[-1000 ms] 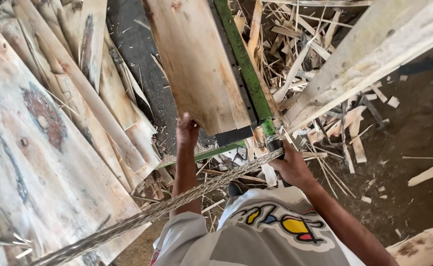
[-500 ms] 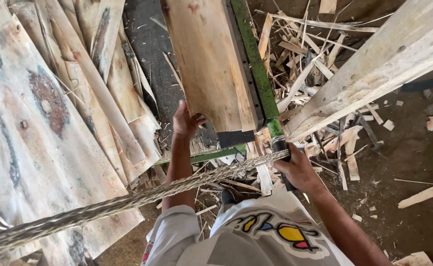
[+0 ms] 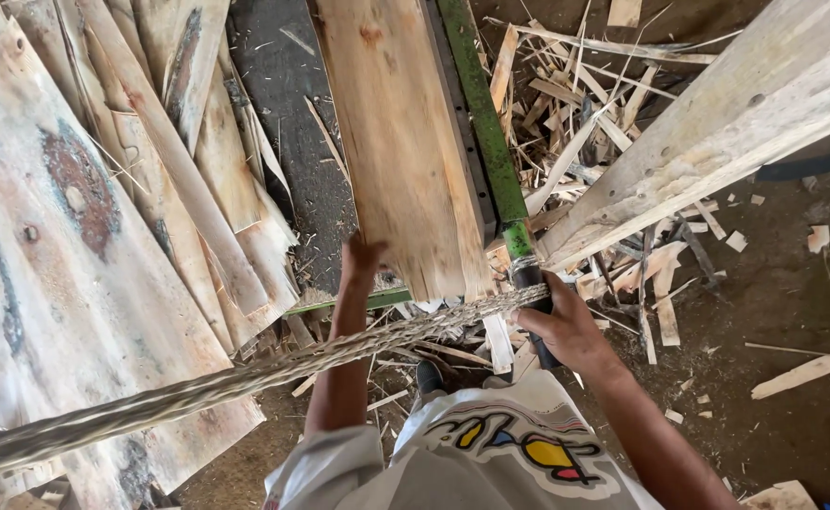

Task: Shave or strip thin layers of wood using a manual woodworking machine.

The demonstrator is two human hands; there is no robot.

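A long pale wooden board (image 3: 401, 142) lies on a green metal frame (image 3: 481, 113) and runs away from me. My left hand (image 3: 360, 263) presses on the board's near left edge, fingers spread against the wood. My right hand (image 3: 566, 326) is closed around the black handle (image 3: 533, 283) at the near end of the green bar. A thick twisted rope (image 3: 245, 378) stretches from the handle area down to the lower left, crossing in front of my left forearm.
Wide sheets of wood veneer (image 3: 65, 246) lie stacked on the left. A heavy pale timber beam (image 3: 717, 132) slants across the upper right. Splintered offcuts (image 3: 613, 246) litter the dirt floor on the right, with a loose slat (image 3: 807, 370) further out.
The view has shifted closer over the board. My left hand has stayed at the board's near edge and my right hand has kept its hold on the handle.
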